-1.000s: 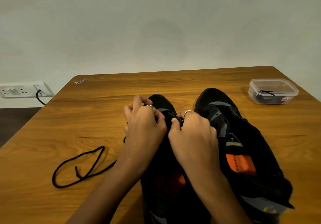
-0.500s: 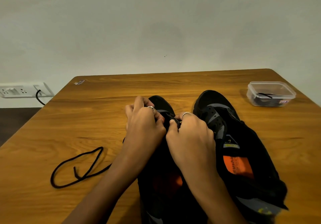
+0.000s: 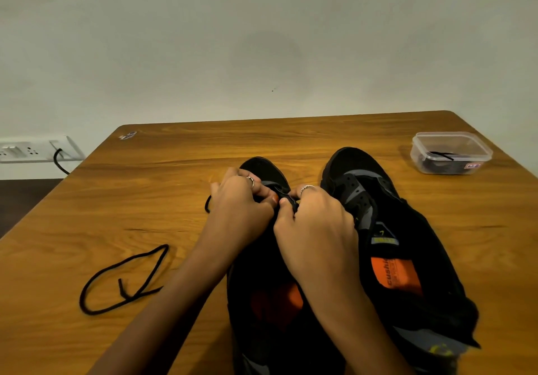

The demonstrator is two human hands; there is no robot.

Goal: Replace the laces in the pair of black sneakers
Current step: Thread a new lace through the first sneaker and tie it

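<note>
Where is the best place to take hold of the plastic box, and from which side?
Grip the box from above, fingers across its short sides just under the rim. It stands upright and open on the table, with free space around it.

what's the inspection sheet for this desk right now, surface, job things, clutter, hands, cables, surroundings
surface: wooden table, bare grain showing
job's things: left sneaker under both hands; right sneaker unlaced beside it; black lace loose on the table
clutter: clear plastic box holding something dark; small scrap at the far corner
grippers: left hand and right hand pinch at the left sneaker's front eyelets
cables: black cord at the wall socket
surroundings: plain wall
</note>
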